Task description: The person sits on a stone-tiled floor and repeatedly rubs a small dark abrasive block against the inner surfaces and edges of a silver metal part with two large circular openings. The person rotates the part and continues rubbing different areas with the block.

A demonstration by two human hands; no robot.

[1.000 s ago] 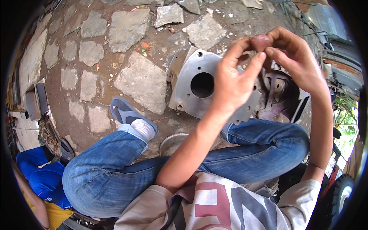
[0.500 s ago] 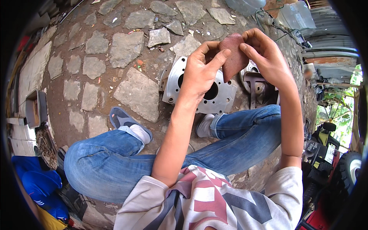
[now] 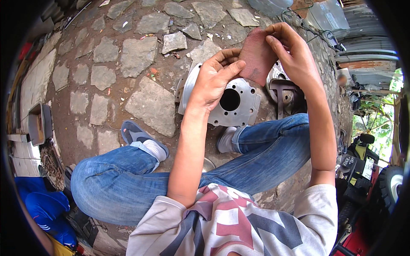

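Observation:
Between my two hands I hold up a reddish-brown piece of sandpaper point(image 3: 258, 57), with a dark smudge near its lower edge. My left hand point(image 3: 218, 72) pinches its left edge between thumb and fingers. At its upper right edge, my right hand point(image 3: 291, 49) grips it the same way. Below and behind the sheet, a flat silver metal plate point(image 3: 245, 106) with a large round hole and several small holes lies on the ground. My left hand hides part of the plate.
A round metal part with a dark brown bracket point(image 3: 280, 94) lies right of the plate. My legs in blue jeans point(image 3: 124, 183) are bent in front of me on the stone paving point(image 3: 151, 104). A grey tub point(image 3: 39, 123) stands far left; a toy-like vehicle point(image 3: 365, 166) is at right.
The sandpaper has turned so more of its face shows and it looks wider. My left hand has moved slightly left, its thumb now at the sheet's edge.

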